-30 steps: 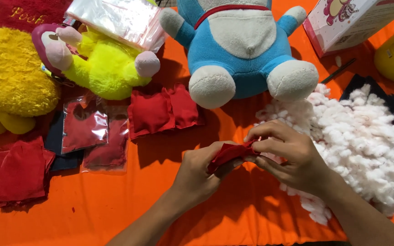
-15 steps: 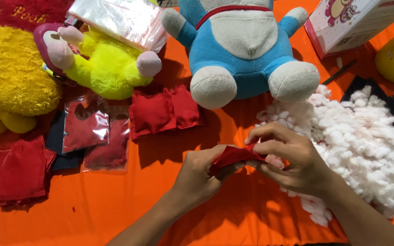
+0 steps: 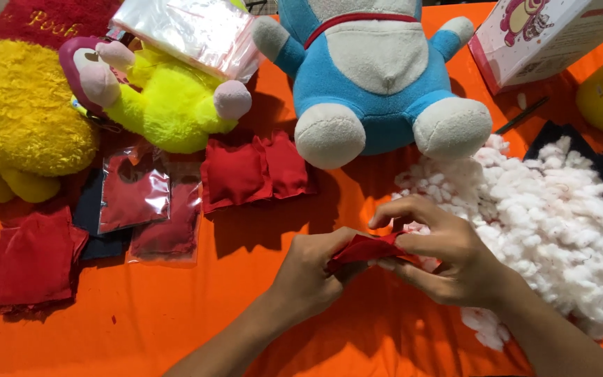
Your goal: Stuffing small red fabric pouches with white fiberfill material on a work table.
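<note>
Head view: red pouch (image 3: 366,249) between hands.

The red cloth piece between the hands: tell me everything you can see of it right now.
The red cloth piece is small, soft-looking plain red fabric, crumpled and folded, so its full shape is hidden. It is held above the orange table cover, just left of the white stuffing pile. The left hand pinches its left end, and the right hand grips its right end with fingers curled over it. A bit of white stuffing shows at the right hand; whether it is going inside cannot be told.
</note>
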